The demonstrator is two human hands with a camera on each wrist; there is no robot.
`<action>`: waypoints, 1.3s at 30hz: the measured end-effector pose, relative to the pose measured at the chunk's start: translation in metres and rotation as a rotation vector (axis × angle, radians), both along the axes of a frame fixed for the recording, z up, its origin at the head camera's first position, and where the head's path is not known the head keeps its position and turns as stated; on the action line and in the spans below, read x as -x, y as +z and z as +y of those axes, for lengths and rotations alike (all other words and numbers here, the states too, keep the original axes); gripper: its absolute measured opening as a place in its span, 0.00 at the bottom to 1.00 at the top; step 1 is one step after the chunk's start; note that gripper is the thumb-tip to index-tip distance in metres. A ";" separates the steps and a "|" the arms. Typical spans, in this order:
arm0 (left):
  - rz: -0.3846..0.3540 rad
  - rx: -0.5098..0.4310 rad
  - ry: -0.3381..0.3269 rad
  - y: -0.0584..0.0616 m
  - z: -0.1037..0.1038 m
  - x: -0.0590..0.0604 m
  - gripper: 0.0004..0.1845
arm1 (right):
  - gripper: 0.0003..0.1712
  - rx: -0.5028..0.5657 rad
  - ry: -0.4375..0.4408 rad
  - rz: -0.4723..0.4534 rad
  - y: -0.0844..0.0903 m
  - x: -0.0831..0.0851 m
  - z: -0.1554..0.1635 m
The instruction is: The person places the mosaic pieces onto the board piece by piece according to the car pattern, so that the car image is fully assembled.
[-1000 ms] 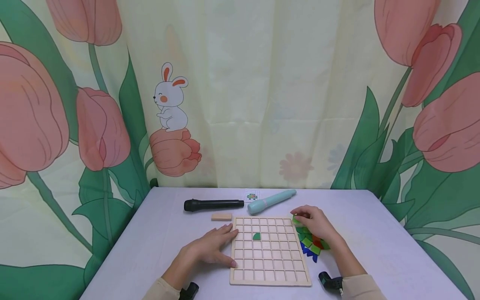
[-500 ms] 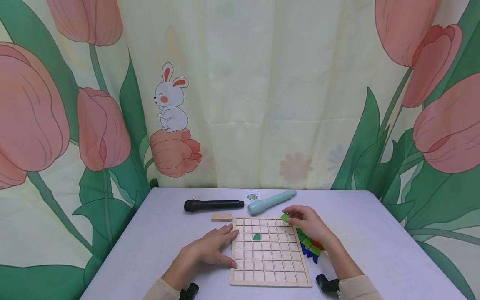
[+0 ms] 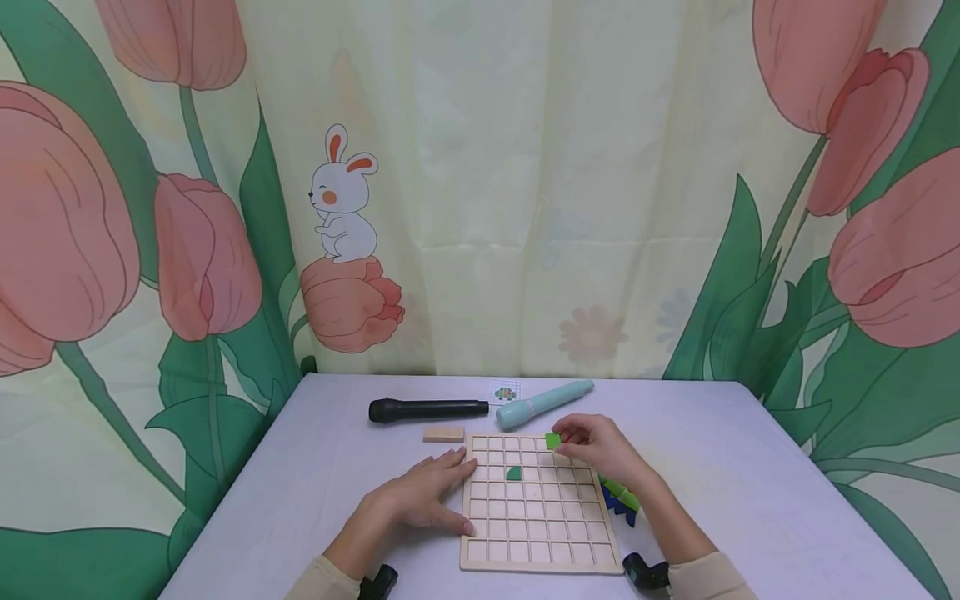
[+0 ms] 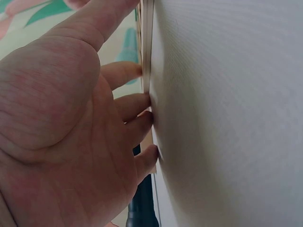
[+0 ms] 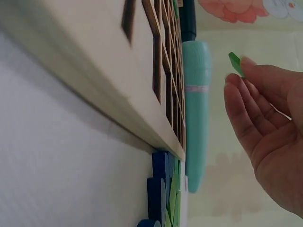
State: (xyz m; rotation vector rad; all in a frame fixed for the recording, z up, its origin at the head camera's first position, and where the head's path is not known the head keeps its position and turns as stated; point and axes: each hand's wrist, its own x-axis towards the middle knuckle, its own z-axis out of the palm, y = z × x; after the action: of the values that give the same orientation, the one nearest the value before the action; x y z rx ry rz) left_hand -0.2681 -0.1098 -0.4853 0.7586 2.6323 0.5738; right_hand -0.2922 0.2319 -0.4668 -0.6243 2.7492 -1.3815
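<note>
A wooden grid board [image 3: 538,573] lies on the table, with one dark green quarter-round tile [image 3: 513,473] in a cell of its upper left part. My right hand [image 3: 603,446] pinches a light green square tile [image 3: 552,441] between thumb and fingertips over the board's far right part; the right wrist view shows this tile [image 5: 235,64] nearly edge-on. Along the board's left edge rests my left hand [image 3: 420,492], fingers spread, thumb and fingertips at the frame. Loose tiles [image 3: 621,495], green and blue, lie beside the board's right edge, partly hidden by the right forearm.
Behind the board lie a black microphone-shaped stick [image 3: 427,409], a teal stick [image 3: 543,403] and a small card with a coloured picture [image 3: 505,392]. A small wooden block [image 3: 443,434] sits by the board's far left corner. A printed curtain [image 3: 480,208] hangs behind the table.
My right hand has lifted the light green tile from the loose tiles and carried it left over the board's far edge. The left hand has stayed in place.
</note>
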 end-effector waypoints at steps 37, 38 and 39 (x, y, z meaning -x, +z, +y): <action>-0.010 -0.007 -0.036 0.004 -0.001 -0.002 0.63 | 0.10 -0.317 0.225 -0.046 -0.005 0.003 -0.038; -0.009 -0.004 -0.042 0.004 -0.002 -0.002 0.63 | 0.10 -0.317 0.227 -0.050 -0.004 0.003 -0.038; -0.007 -0.002 -0.048 0.004 -0.002 -0.002 0.64 | 0.10 -0.316 0.229 -0.053 -0.004 0.003 -0.038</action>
State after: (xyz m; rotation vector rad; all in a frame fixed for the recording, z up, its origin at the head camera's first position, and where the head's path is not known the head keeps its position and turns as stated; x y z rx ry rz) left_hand -0.2656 -0.1117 -0.4814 0.8165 2.6004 0.5652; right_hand -0.2950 0.1940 -0.4712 -0.8339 2.6674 -0.8822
